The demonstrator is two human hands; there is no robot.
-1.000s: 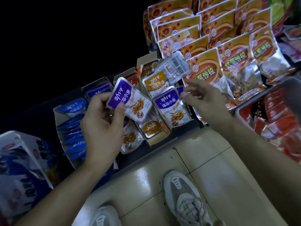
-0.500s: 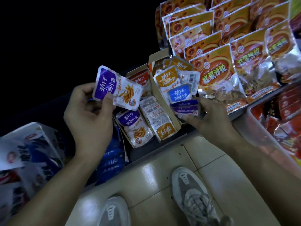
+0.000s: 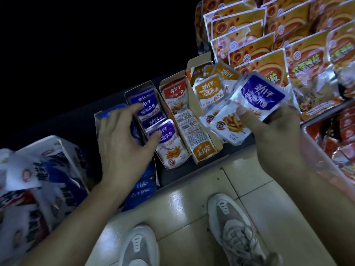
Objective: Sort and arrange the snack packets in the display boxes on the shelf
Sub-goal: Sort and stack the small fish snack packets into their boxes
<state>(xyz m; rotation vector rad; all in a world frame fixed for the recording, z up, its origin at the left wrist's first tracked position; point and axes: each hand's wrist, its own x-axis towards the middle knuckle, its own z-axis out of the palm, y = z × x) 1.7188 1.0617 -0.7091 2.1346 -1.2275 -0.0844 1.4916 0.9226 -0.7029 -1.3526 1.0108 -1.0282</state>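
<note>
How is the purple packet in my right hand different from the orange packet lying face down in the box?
The purple packet is gripped, tilted, in the right hand; the orange packet lies in a box. The purple packet shows its printed front; the orange packet shows its barcode back. Their colour bands differ, purple against orange. Both are small silvery pouches with the same lettering.

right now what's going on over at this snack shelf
A person is sorting small fish-snack packets on a shop shelf. The left hand grips the row of purple packets standing in their display box, thumb on the front one. The right hand holds another purple packet up over the box of orange packets, not yet put down.
</note>
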